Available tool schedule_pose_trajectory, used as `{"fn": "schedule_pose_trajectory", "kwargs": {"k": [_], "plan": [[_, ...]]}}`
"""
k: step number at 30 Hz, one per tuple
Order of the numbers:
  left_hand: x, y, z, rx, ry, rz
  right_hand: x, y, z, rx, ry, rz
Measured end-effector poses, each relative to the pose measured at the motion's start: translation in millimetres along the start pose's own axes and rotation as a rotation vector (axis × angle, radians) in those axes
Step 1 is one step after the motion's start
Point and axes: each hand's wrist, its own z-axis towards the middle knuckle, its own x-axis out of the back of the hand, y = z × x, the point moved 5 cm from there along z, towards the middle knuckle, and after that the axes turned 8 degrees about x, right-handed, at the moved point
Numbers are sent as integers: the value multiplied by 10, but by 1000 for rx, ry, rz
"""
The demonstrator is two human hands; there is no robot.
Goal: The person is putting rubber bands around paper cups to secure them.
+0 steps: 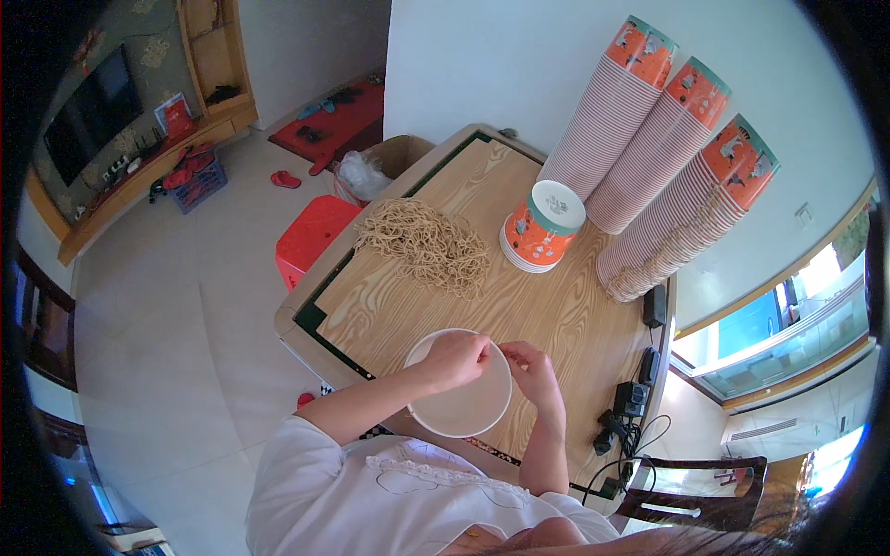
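Head view: over the near edge of the bench (579,347) sat a white bowl (454,408). My left hand (454,360) reached over its mouth, my right hand (536,371) met its right rim; fingers curled, their grip uncertain. Tan cord (426,246) lay heaped toward the left edge.

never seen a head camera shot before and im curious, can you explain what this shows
There's no machine: these are a person's bare hands. The one picture comes from a wide fisheye camera on their head, looking down, so straight edges bend.

The left hand reaches over a white bowl, and the right hand is at its rim. Whether the fingers pinch anything thin there is too small to tell.

On the wooden table lie a heap of tan cord, a short cup stack, three tall stacks, and black adapters.
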Motion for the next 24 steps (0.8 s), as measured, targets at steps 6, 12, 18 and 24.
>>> {"fn": "schedule_pose_trajectory", "kwargs": {"k": [6,12,18,24], "plan": [[-16,-12,0,-9,21,32,3,-23,-16,-6,-25,16],[-45,2,-2,-37,48,35,-1,-8,-27,-38,-20,43],[-103,-2,3,-47,-28,55,9,23,-33,-36,-27,4],[-102,34,-26,-69,-39,51,11,7,-28,-30,-44,54]]}}
